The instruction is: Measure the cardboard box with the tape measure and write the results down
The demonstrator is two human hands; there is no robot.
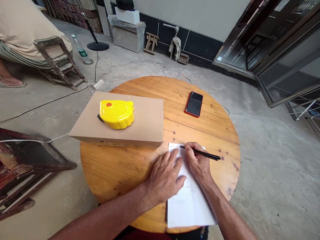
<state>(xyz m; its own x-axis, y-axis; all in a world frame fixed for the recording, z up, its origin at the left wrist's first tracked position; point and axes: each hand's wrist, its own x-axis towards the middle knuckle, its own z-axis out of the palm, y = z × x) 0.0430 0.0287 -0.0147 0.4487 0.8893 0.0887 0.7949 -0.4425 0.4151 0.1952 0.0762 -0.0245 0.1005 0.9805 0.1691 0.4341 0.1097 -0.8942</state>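
A black pen (208, 155) is pinched in my right hand (198, 163), its tip at the top of a white sheet of paper (183, 210). Small handwriting shows along the sheet's upper edge, too small to read. My left hand (166, 176) lies flat with fingers spread, across the paper's left edge and the tabletop. Beyond it to the left, a yellow tape measure (117, 113) with a red button rests on a closed brown cardboard box (148, 123). Further back, a phone (194, 104) in a red case lies on the round wooden table (140, 85).
On the floor are a wooden chair (58, 60), a plastic bottle (81, 50), a power strip (98, 84) and trailing cables. Another wooden chair (30, 166) stands left of the table. A person's foot (11, 81) shows at the far left. An open glass door (292, 73) is at the right.
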